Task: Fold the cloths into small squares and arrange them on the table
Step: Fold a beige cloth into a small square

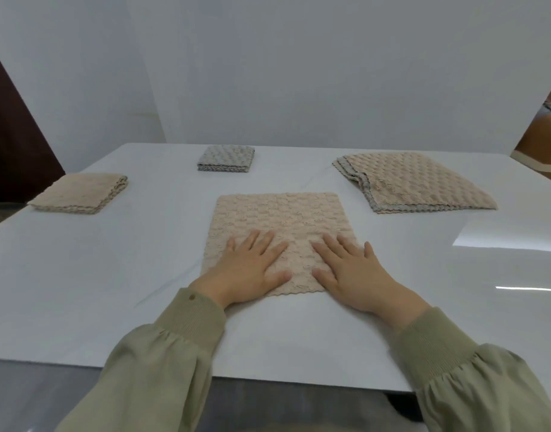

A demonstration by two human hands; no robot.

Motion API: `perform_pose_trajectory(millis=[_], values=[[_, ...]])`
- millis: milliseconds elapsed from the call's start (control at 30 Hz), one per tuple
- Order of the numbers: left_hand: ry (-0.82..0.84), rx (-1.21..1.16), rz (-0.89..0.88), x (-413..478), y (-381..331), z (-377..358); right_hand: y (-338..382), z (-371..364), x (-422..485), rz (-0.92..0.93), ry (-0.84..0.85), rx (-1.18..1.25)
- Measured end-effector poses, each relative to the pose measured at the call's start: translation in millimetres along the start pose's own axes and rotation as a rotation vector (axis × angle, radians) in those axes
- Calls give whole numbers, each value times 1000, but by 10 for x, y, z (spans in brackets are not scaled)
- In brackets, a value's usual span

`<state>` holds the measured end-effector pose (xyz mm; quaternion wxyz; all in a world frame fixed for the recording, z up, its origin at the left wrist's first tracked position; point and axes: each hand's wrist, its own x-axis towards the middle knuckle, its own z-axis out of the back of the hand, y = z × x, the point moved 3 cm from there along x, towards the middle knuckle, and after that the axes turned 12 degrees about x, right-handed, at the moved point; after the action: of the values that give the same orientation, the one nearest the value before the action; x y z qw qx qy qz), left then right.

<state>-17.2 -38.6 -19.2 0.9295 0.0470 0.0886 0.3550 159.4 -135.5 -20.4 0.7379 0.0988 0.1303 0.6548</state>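
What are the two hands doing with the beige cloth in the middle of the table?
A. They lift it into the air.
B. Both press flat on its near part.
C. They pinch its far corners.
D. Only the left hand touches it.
B: the left hand and the right hand both rest with straight fingers on the near part of the beige cloth, which lies flat on the table.
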Motion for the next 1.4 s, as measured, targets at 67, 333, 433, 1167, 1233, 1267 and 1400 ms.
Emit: perform_pose_trajectory(millis=[67,333,433,1167,1233,1267,1400], values=[[21,19,-26,-113,11,-40,-17,-24,-29,-34,20,-6],[-2,-414,-120,-444,57,174,145,278,-209,-66,7,-149],[-239,-463,-2,-255,178,393,284,441,53,-50,-277,-129],[-79,-220,192,800,449,229,40,305,1002,4,-109,17],[-58,-155,270,839,528,53,-22,159,1113,-53,-79,46],[-70,-166,305,850,581,-8,-68,120,1147,-85,-85,51],[-111,-190,332,903,778,-65,-194,173,1236,-81,-54,27]])
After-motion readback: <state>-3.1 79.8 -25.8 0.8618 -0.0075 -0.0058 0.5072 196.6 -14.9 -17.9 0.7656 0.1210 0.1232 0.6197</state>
